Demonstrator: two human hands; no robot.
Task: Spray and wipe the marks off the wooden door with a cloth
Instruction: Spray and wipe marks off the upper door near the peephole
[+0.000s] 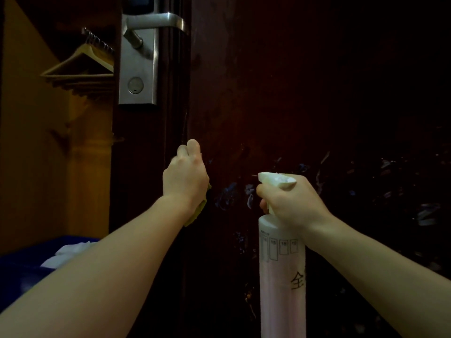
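Note:
The dark wooden door (305, 81) fills the right and middle of the view. Bluish-white smeared marks (228, 195) spread across its lower half, out to the right edge. My left hand (185, 174) grips a yellow-green cloth (199, 211), fist held against the door near its left moulding. My right hand (290, 201) holds the head of a tall white spray bottle (281, 269), fingers round the trigger. Its nozzle points left at the marks between my hands.
A steel lever handle and lock plate (139, 62) sit on the door's edge, upper left. Wooden hangers (83, 67) hang in an open closet at left. A blue bin (26, 267) with white rags (70, 250) lies low at left.

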